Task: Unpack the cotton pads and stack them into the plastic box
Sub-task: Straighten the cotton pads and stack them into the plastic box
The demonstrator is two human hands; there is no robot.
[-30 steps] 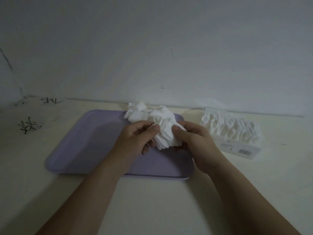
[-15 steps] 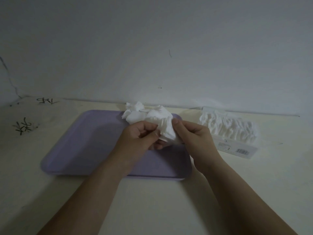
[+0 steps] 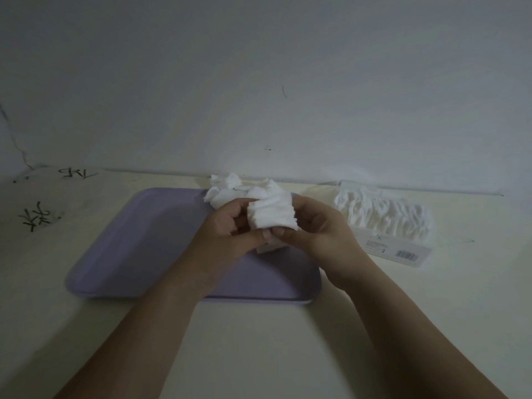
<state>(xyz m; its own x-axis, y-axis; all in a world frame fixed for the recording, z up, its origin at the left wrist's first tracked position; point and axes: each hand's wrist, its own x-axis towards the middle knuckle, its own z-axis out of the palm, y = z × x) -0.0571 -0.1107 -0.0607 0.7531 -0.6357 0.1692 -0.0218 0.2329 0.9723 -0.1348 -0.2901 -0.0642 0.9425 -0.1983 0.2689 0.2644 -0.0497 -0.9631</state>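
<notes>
A stack of white cotton pads (image 3: 272,212) is held between both hands above the far right part of a lilac tray (image 3: 138,249). My left hand (image 3: 230,234) grips the stack's left side with curled fingers. My right hand (image 3: 319,231) grips its right side and underside. Behind the stack, loose white pads (image 3: 227,188) lie in a heap at the tray's far edge. A clear packet of more cotton pads (image 3: 383,217) lies on the table to the right. I see no plastic box.
The cream table (image 3: 259,341) runs to a pale wall close behind the tray. Black scribbles (image 3: 37,220) mark the table at the far left. The packet's label with a barcode (image 3: 406,254) faces me.
The hands have squared the loose fan of pads into a tighter block and lifted it slightly. The view has shifted a little; tray and packet stay put.
</notes>
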